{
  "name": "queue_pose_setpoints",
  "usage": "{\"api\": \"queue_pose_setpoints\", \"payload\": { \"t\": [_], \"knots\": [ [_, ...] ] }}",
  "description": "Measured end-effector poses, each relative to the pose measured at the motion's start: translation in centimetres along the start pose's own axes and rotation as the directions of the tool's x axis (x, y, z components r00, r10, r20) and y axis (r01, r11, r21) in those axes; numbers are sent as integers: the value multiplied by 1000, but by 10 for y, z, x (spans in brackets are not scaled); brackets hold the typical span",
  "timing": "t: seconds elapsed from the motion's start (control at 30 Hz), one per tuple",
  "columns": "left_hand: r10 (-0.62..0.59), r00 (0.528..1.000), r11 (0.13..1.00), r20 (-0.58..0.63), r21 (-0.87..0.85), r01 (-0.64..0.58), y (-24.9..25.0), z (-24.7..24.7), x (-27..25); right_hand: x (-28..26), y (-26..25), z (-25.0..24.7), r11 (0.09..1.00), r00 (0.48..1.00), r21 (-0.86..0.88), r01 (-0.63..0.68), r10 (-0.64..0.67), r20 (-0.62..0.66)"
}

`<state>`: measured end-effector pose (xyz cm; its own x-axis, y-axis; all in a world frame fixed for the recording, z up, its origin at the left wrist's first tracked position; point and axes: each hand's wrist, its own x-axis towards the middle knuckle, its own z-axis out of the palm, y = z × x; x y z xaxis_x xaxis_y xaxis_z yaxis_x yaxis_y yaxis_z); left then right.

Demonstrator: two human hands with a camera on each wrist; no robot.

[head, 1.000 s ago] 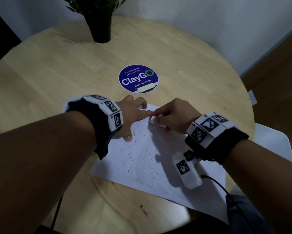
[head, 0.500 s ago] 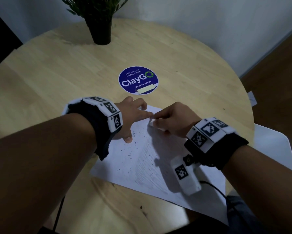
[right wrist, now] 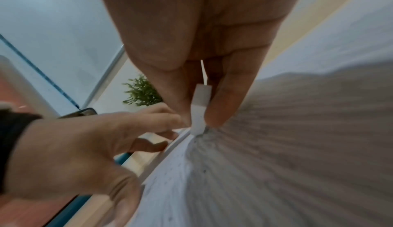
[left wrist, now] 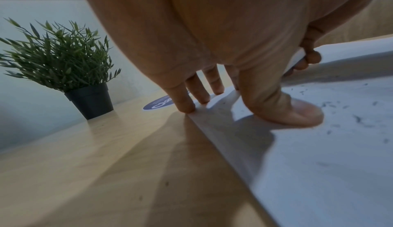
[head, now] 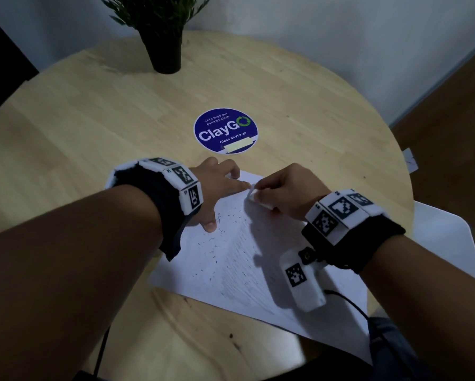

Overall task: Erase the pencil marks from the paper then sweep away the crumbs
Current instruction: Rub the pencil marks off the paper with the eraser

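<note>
A white sheet of paper (head: 230,270) lies on the round wooden table (head: 93,119), covered with faint pencil lines and dark eraser crumbs (head: 222,243). My left hand (head: 217,193) presses flat on the sheet's far left corner, fingers spread, thumb down on the paper (left wrist: 319,163). My right hand (head: 283,193) pinches a white eraser (head: 254,198) between thumb and fingers. In the right wrist view the eraser (right wrist: 199,112) touches the paper (right wrist: 297,146) near its far edge, right beside the left hand (right wrist: 85,146).
A potted green plant (head: 162,31) stands at the table's far side. A round blue ClayGo sticker (head: 225,131) lies just beyond the paper. A white chair (head: 445,243) sits to the right, beyond the table edge. A cable (head: 349,301) trails from my right wrist.
The right hand with the eraser has shifted slightly back and forth near the paper's far edge. The left hand has stayed pressed on the sheet.
</note>
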<state>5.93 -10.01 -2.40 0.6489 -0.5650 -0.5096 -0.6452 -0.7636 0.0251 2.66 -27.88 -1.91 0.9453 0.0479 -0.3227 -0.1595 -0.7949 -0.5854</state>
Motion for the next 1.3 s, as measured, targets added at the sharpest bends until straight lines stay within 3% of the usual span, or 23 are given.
{"api": "queue_pose_setpoints", "payload": {
  "t": [0.07,0.17,0.3,0.47,0.57,0.7,0.83,0.97,1.07,1.23,1.3],
  "knots": [
    [-1,1000,1000,-3,-5,1,0,0,0,-3,-2,1,1000,1000,-26,17,-16,11],
    [-2,1000,1000,-8,8,2,0,1,-1,4,4,-8,999,995,30,-34,37,-93],
    [-7,1000,1000,-9,-7,7,0,0,-1,-7,-3,5,998,996,-50,46,-42,76],
    [-12,1000,1000,-11,-14,12,2,0,-2,3,2,-4,999,998,19,-32,33,-56],
    [-12,1000,999,-20,-37,12,2,-1,-3,-3,-5,2,998,997,-47,41,-38,71],
    [-16,1000,1000,-10,-20,16,3,-1,-3,6,1,-7,999,996,15,-51,52,-75],
    [-15,1000,1000,-11,-27,15,2,-1,-3,-1,-2,1,997,998,-63,37,-34,46],
    [-17,1000,1000,-9,-17,17,2,-1,-3,6,5,-6,999,995,19,-47,48,-87],
    [-18,1000,999,-19,-37,17,1,0,-3,-1,1,0,999,998,-29,21,-20,52],
    [-17,1000,1000,-12,-20,17,1,1,-3,3,6,-7,999,996,12,-49,50,-75],
    [-17,1000,1000,-12,-24,16,1,0,-3,-2,3,-1,999,1000,-36,0,1,26]
  ]
}}
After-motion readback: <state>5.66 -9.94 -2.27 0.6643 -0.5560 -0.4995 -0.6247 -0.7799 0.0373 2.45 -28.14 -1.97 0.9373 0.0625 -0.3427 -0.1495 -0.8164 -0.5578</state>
